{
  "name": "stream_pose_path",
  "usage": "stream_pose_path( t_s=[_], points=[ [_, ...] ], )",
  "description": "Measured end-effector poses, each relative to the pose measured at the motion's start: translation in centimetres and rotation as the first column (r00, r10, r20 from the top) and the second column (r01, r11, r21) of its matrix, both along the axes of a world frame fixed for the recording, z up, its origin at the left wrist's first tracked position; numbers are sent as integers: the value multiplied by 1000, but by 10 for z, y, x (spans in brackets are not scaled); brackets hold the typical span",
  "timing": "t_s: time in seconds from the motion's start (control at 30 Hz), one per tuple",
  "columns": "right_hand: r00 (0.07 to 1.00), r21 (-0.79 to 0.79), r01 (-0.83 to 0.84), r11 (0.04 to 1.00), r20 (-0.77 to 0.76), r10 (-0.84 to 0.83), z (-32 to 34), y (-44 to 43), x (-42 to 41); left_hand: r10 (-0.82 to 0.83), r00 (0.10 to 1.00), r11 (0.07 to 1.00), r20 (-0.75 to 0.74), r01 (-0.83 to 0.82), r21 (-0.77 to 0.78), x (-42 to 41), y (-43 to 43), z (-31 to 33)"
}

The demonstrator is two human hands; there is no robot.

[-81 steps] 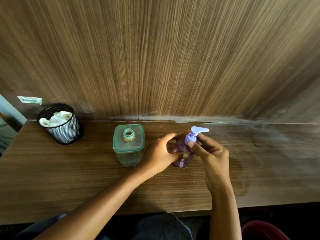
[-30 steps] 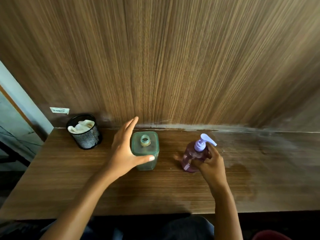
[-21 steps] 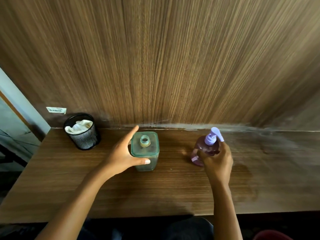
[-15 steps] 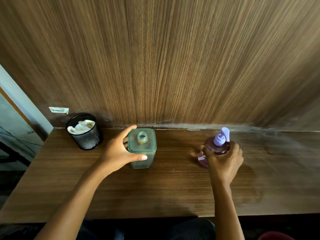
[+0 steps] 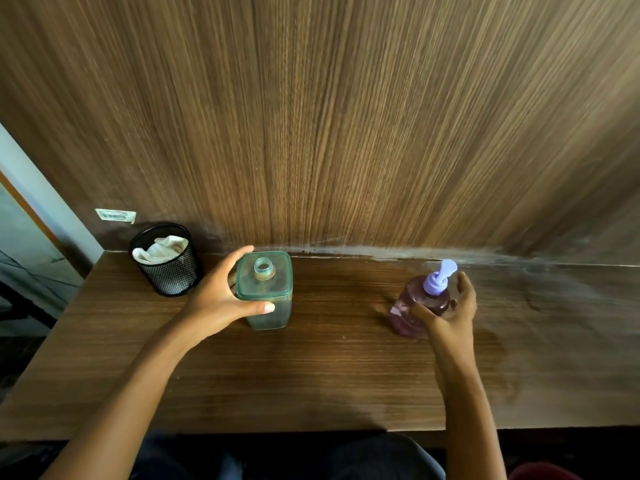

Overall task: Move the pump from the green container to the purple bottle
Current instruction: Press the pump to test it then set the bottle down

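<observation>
Desk: wooden surface runs left to right, with a wood-grain wall behind it; both forearms reach over its near edge.
Right hand: grip is loose, fingers spread around the purple bottle, thumb against its near side; whether the other fingers touch it cannot be told.
Pump: lilac, sitting on the neck of the purple bottle, nozzle pointing away toward the wall. The move looks complete.
Left hand: grip is wrapped around the green container, thumb across the front, fingers on the far left side.
Green container neck: open, no pump in it.
Mesh cup: black, holds a pale cloth, stands just left of the left hand, near the wall.
Risk, bottle: appears slightly tilted; a hasty release could tip it.
Risk, pump: if not threaded fully, it may sit crooked or leak.
Risk, container: sliding it left could knock the mesh cup.
</observation>
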State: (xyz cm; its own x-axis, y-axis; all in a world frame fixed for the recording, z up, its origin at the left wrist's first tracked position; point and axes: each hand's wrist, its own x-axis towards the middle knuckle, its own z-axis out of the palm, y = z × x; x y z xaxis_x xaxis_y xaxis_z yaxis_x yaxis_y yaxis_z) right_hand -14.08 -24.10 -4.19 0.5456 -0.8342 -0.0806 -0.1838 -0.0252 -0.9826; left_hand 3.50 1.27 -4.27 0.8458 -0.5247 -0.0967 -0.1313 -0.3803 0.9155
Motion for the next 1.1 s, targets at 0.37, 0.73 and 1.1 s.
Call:
stream_pose_path(
  t_s=[0.37, 0.73, 1.1],
  points=[
    [995, -266, 47, 963, -77, -70, 3, -4, -2, 2, 1000, 1000, -23, -1, 9, -4, -1, 0],
    [976, -107, 215, 971, 49, -211, 10, 1, 7, -6, 1000, 1000, -13, 6, 29, -5, 0, -1],
    [930, 344, 91, 935, 305, -203, 36, 12, 27, -6, 1000, 1000, 10, 6, 29, -5, 0, -4]
  ],
)
